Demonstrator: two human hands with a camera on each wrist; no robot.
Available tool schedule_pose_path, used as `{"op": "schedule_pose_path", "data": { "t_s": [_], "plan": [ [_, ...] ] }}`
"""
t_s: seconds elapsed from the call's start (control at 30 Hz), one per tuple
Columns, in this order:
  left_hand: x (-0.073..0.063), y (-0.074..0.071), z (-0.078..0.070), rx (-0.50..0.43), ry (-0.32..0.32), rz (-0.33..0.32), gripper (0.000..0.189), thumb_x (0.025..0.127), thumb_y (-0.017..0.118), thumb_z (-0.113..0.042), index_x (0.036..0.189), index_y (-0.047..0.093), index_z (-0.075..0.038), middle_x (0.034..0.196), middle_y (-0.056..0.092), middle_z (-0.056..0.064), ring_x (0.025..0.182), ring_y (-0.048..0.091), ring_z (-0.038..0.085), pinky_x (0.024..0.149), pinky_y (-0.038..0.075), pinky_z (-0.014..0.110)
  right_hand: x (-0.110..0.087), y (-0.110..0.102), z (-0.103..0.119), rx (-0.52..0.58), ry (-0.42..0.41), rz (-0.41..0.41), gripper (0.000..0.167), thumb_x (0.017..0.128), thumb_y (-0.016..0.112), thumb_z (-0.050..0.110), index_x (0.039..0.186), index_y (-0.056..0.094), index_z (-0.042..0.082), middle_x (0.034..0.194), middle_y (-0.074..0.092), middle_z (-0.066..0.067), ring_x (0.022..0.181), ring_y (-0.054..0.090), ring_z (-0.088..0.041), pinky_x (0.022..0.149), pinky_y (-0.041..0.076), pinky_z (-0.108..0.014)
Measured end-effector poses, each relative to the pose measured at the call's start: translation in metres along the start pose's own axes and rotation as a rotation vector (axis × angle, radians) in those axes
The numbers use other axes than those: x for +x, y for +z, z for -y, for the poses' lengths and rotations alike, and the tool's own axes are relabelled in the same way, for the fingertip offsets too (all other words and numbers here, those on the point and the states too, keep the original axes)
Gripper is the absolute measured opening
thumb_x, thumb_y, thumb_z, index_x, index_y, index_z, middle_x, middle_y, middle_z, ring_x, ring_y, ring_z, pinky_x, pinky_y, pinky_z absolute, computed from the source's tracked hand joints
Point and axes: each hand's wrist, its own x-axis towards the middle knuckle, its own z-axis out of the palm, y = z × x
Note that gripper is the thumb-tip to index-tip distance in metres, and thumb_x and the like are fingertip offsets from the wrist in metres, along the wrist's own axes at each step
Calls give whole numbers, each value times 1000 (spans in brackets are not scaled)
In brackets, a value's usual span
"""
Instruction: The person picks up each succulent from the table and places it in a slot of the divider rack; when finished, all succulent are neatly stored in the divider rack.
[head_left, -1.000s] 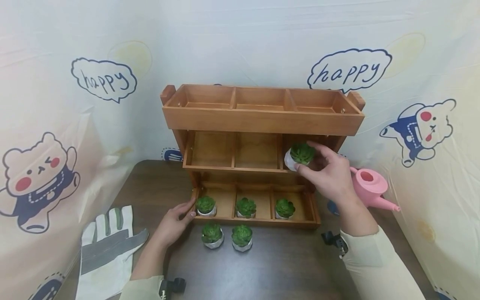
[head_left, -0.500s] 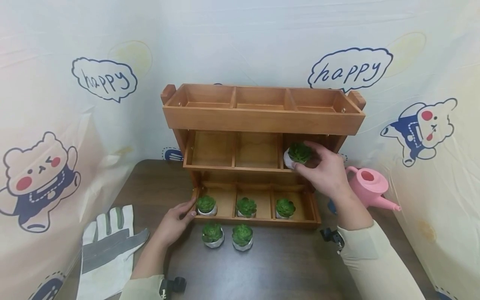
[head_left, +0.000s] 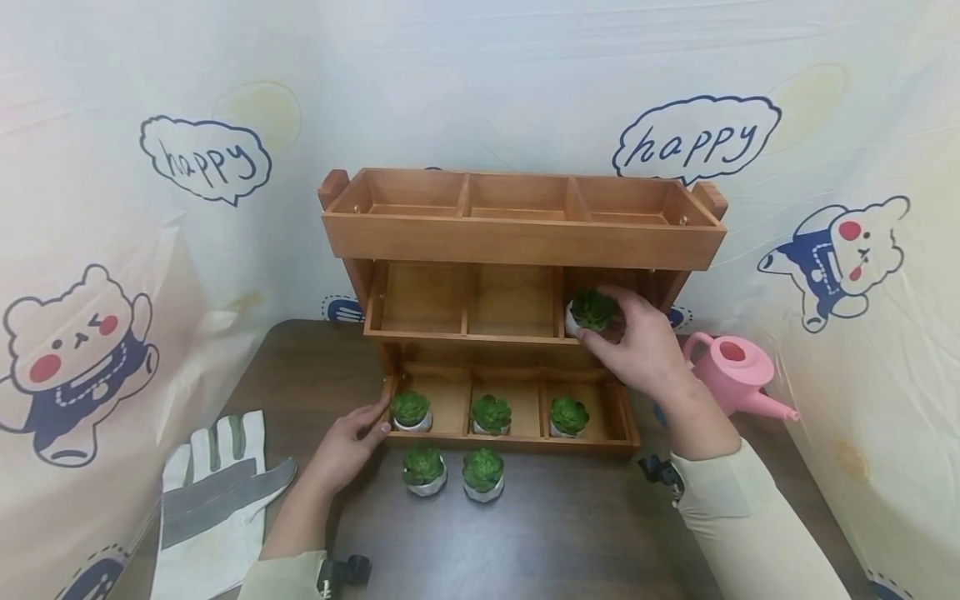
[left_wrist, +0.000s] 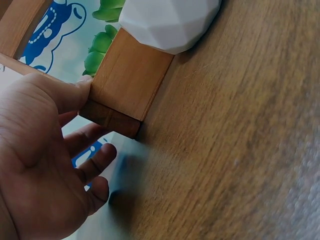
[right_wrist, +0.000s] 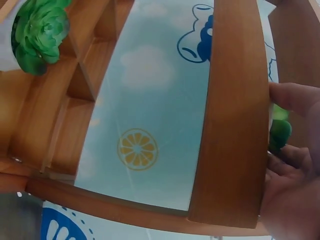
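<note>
My right hand [head_left: 641,346] holds a small potted succulent [head_left: 592,310] in the right compartment of the middle tier of a wooden planter shelf [head_left: 525,242]. Thumb and fingers are on either side of it; in the right wrist view a board hides most of the plant, with only some green leaves [right_wrist: 281,135] showing. At the bottom tier's left end, my left hand [head_left: 348,446] grips the corner between thumb and index finger, the other fingers loosely bent. Three potted succulents stand in that tier, one per compartment, including the middle one [head_left: 491,414].
Two more succulents, one at the left [head_left: 424,469] and one at the right [head_left: 483,473], stand on the table before the shelf. A pink watering can [head_left: 738,371] is beside my right forearm. A white and grey work glove [head_left: 217,500] lies at the left.
My right hand has moved slightly left and deeper into the middle tier's right compartment with the succulent. My left hand keeps its hold on the shelf corner.
</note>
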Motion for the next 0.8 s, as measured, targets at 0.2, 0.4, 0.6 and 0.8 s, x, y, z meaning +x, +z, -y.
{"op": "schedule_pose_path", "data": {
  "t_s": [0.2,0.4,0.6,0.8],
  "plan": [
    [0,-1,1,4,0,-1,56,106,57,-43,159,42,-32,163,40,14,149,34,47,114,26,73,-1,-5,-2,-18,-48,51,74,92,78,39,151,46,7,143,55,-19,119,63,-37,97,55,-57],
    [0,-1,0,2,-18,2,56,106,57,-45,159,42,-35,163,40,13,149,33,47,114,25,74,-7,-5,-1,-12,-35,56,78,91,79,40,155,44,12,149,53,-17,129,58,-38,100,53,-59],
    [-1,-1,0,3,-14,5,57,106,57,-45,159,41,-34,163,40,13,149,33,47,113,26,74,-16,-8,3,-28,-1,41,78,93,76,45,157,43,16,151,53,-17,128,58,-40,101,51,-63],
    [-1,0,0,-2,-23,8,57,106,56,-46,159,41,-36,164,39,13,149,32,47,113,25,75,-25,-10,4,-14,-17,7,76,93,77,41,157,44,15,151,54,-17,130,58,-40,101,50,-63]
  ]
}}
